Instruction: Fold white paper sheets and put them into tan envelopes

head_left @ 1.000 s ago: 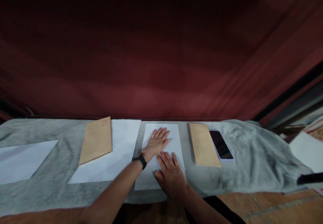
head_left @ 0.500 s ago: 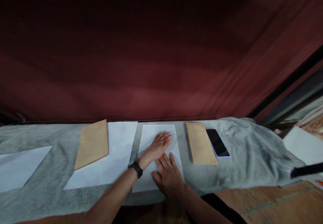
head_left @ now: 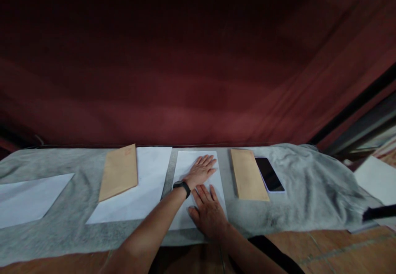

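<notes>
A narrow white sheet of paper (head_left: 182, 220) lies on the grey cloth, under both of my hands. My left hand (head_left: 201, 172), with a black band at the wrist, rests flat on its upper part, fingers stretched out. Just below it my right hand (head_left: 209, 213) lies flat on the lower right of the sheet, fingers somewhat spread, their tips close to the left wrist. Neither hand grasps anything. Left of this sheet is a larger white sheet (head_left: 130, 208), partly covered by a brown envelope (head_left: 119, 173). To the right sits a stack of brown envelopes (head_left: 249, 175).
A dark-screened phone (head_left: 269, 175) lies right of the envelope stack. Another white sheet (head_left: 34, 197) is at the far left. The grey cloth (head_left: 306, 200) is wrinkled at right. A dark red surface (head_left: 198, 80) rises behind, and tiled floor (head_left: 312, 249) shows in front.
My left hand has shifted over the sheet, its fingers closer together half a second ago and now spread further right. My right hand has stayed at about the same spot.
</notes>
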A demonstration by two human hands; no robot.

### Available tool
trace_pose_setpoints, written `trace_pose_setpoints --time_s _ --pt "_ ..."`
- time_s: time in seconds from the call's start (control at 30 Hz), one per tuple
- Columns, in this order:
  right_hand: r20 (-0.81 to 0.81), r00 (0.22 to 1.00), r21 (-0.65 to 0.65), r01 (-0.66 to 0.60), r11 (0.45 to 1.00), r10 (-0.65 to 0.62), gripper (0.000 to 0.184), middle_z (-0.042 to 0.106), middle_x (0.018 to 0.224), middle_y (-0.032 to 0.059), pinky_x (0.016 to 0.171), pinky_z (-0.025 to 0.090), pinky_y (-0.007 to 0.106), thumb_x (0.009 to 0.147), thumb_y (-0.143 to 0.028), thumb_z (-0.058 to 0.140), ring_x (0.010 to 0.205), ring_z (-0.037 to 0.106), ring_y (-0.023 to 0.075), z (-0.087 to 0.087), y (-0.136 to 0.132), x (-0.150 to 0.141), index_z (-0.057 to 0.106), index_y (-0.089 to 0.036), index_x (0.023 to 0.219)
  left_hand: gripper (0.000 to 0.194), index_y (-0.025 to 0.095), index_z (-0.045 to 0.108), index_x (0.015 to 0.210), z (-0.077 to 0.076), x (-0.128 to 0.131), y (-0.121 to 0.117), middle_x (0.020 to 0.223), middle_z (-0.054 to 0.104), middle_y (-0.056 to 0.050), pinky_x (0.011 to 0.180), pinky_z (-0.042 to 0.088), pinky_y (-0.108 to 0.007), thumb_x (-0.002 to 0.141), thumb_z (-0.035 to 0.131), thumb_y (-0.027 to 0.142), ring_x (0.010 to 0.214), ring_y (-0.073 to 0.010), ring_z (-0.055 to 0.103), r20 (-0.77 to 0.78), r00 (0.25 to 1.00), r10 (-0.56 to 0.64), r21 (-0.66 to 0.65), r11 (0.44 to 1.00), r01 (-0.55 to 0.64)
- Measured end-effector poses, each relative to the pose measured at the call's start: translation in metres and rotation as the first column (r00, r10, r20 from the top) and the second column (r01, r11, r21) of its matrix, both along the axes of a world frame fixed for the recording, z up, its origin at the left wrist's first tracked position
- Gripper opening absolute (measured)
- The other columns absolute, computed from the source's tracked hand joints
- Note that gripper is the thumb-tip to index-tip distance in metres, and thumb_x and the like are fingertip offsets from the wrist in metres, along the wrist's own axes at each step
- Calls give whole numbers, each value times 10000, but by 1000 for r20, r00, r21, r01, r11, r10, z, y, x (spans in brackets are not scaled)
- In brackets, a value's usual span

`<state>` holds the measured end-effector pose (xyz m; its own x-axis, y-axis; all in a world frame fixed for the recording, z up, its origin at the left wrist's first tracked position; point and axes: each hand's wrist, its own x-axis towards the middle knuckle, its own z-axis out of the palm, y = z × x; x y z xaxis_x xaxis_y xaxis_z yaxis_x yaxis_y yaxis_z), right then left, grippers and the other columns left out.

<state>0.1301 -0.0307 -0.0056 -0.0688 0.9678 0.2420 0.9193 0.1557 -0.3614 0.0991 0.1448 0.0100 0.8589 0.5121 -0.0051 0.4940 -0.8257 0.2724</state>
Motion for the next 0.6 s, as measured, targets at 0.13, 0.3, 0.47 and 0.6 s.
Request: trace_pose_setpoints --time_s 0.13,0.3,0.47,0.6 --pt "5 1000 20 5 1000 -5 568 536 1464 133 1213 201 537 1001 -497 455 1400 423 288 -3 1 -1 478 -155 1454 553 231 320 1545 -7 -28 -4 1623 296 -80 1223 176 -450 1044 235 448 1509 -212 225 2 994 109 -48 993 -109" --pt "49 999 65 16 998 -19 559 513 1491 99 1215 209 515 996 -508 469 1388 446 272 -7 1 1 475 -198 1461 569 183 337 1539 -20 -89 -27 1616 307 -83 1229 166 -466 1046 195 429 1514 -228 208 30 987 156 62 986 -157" --pt "139 983 101 109 989 -122 519 440 1544 80 1183 293 451 1026 -432 412 1397 442 250 -12 -2 12 428 -213 1496 600 139 376 1518 -32 -129 -47 1588 356 -122 1209 257 -459 1020 305 465 1487 -254 290 82 957 277 184 940 -288" --pt "180 937 162 271 949 -298 564 425 1538 159 1165 312 449 1023 -406 399 1405 431 280 -17 -2 25 410 -107 1501 588 81 413 1486 -40 -136 -68 1559 394 -174 1191 306 -456 1009 345 418 1466 -274 333 163 920 356 192 903 -384"
